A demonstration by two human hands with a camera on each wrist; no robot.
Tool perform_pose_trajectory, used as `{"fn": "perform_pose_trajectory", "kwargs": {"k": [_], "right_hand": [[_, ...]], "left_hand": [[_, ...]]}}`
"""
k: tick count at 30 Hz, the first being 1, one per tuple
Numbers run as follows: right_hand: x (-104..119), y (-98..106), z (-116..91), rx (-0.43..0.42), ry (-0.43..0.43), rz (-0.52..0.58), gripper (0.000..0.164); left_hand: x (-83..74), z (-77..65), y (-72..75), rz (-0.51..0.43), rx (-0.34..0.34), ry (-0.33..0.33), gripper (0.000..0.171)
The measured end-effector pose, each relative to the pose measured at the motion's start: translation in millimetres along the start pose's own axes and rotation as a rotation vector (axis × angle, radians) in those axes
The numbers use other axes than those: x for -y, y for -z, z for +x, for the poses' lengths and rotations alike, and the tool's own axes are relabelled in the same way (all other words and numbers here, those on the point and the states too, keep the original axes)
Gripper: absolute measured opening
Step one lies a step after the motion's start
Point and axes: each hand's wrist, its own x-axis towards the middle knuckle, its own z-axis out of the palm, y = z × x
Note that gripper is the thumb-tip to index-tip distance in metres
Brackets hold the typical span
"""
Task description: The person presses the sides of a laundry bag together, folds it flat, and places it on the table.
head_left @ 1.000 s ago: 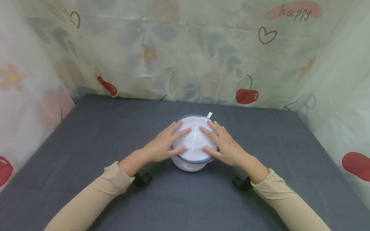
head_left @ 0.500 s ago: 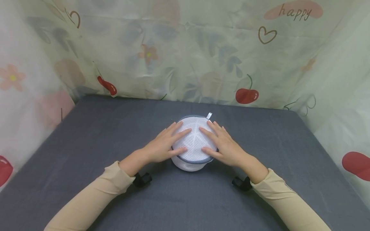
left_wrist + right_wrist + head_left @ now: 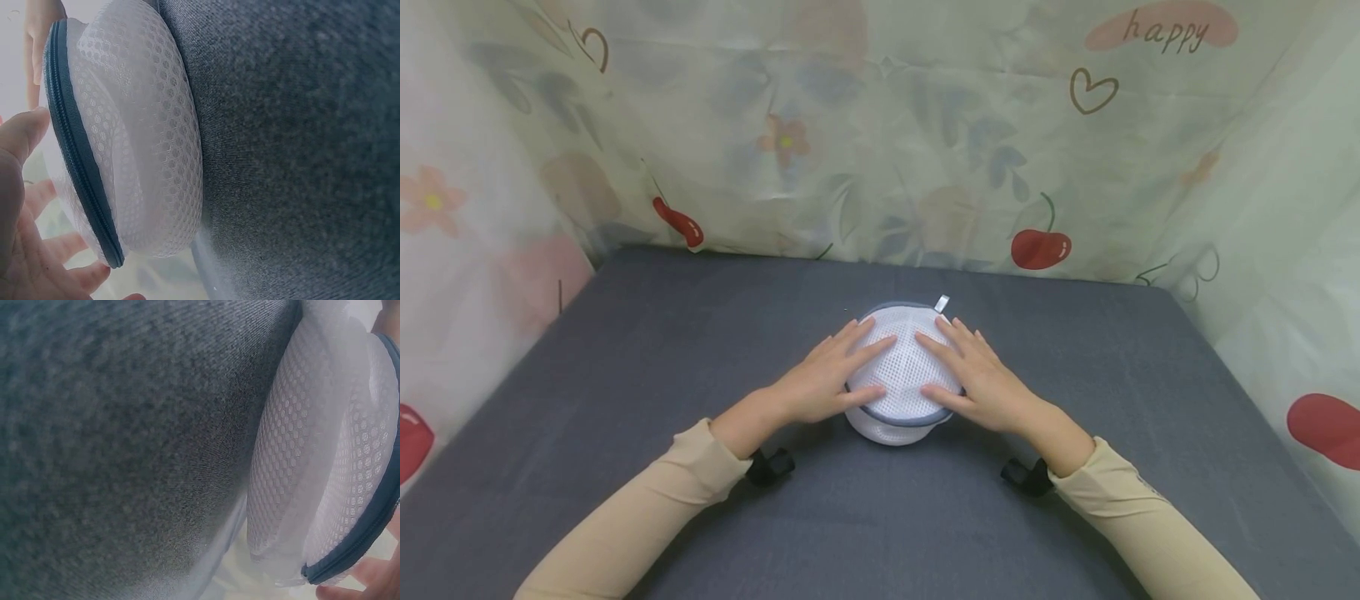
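A round white mesh laundry bag (image 3: 904, 367) sits on the dark grey tabletop, its sides slumped in folds. Around its top edge runs a blue-grey zipper (image 3: 80, 156), and a small pale tag (image 3: 942, 303) sticks up at the far right. My left hand (image 3: 820, 375) rests on the left of the bag's top with fingers spread. From the right, my right hand (image 3: 988, 379) lies on the top in the same way, thumb nearest me. In the right wrist view the bag's mesh wall (image 3: 294, 444) bulges low against the cloth, and only a few fingertips (image 3: 337, 592) show.
The grey cloth-covered table (image 3: 700, 333) stretches out on all sides of the bag. Behind it and at both sides hangs a printed curtain (image 3: 880, 150) with cherries, flowers and hearts. Black wrist straps (image 3: 769, 467) sit under both cuffs.
The bag's top has sunk very slightly, its tag a little lower than before. Both hands keep nearly the same place, the right one shifting a touch inward.
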Motion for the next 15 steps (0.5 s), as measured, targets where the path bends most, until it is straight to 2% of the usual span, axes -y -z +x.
{"fn": "perform_pose_trajectory", "kwargs": {"k": [15], "right_hand": [[1.5,-0.7,0.9,0.036,-0.019,-0.003,0.068]], "left_hand": [[-1.1,-0.7,-1.2,0.000,0.027,0.008,0.067]]}}
